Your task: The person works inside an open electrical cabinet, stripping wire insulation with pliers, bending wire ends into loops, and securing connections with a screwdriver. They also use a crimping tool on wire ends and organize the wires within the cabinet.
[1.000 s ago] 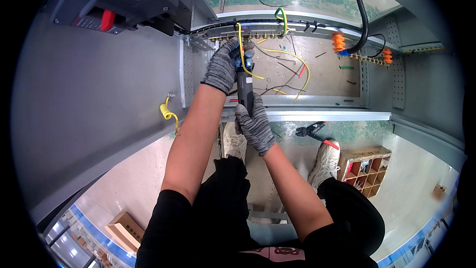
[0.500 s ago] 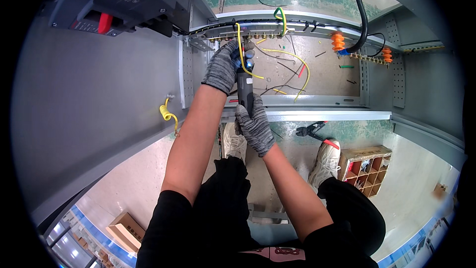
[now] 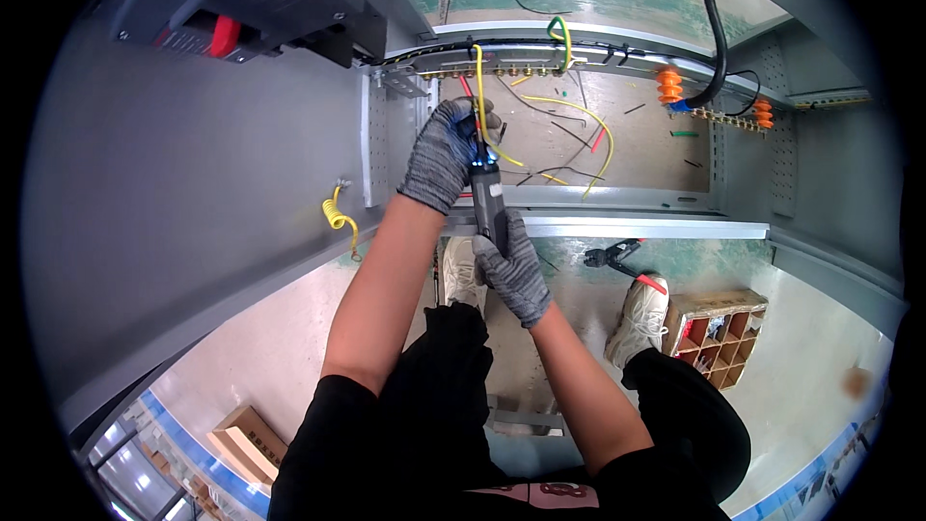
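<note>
Clasping the lower end of a dark grey cylindrical power tool (image 3: 489, 203) in the grey-gloved right hand (image 3: 516, 272), slanted above a pale grey metal crossbar (image 3: 627, 226). Curling the grey-gloved left hand (image 3: 440, 158) beside the tool's blue-lit upper end, too hidden at the fingertips to tell whether grasping anything. Just beside those fingertips, a thin yellow wire (image 3: 480, 77), bent at the bottom. Beyond, a metal strip with a row of brass screws (image 3: 529, 70) and a looped green-and-yellow wire (image 3: 565, 37). Below the strip, scattered coloured wire offcuts (image 3: 607, 140). To the right, an orange ribbed insulator (image 3: 669, 87) near a thick black cable (image 3: 717, 34). To the left, a coiled yellow wire (image 3: 334, 213) against grey sheet metal; higher up, a dark grey device with a red lever (image 3: 225, 36). On the floor, red-handled pliers (image 3: 612, 257) and a wooden compartment box (image 3: 716, 336).
</note>
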`<state>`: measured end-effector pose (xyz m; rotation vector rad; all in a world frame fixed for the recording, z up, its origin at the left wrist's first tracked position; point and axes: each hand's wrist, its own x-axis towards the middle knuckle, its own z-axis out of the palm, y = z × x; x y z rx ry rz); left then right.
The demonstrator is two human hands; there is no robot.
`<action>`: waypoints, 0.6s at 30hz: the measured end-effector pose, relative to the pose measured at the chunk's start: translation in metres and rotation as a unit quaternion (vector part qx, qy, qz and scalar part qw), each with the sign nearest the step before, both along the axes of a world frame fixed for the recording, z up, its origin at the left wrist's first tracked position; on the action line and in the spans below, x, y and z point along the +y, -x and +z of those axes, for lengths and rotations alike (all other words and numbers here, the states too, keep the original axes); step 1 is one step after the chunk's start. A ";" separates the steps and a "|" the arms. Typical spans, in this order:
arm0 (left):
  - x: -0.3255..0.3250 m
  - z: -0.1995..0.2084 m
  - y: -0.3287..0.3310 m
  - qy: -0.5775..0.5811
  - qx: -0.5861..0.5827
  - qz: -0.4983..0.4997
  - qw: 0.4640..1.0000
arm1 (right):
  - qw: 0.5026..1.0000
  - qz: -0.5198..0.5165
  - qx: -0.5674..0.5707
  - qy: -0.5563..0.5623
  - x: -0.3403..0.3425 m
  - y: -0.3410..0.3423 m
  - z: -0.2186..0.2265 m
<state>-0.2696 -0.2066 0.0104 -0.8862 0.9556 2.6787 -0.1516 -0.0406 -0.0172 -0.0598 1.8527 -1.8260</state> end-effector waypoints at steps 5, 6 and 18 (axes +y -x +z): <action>0.006 0.021 -0.036 -0.008 -0.015 0.071 0.997 | 0.988 0.006 0.133 -0.075 0.012 -0.010 0.030; 0.004 0.035 -0.040 -0.012 0.026 0.024 0.999 | 0.995 0.014 0.069 -0.073 0.014 -0.009 0.035; 0.016 0.058 -0.044 -0.026 0.156 0.027 0.987 | 0.997 0.033 0.061 -0.031 0.016 0.003 0.037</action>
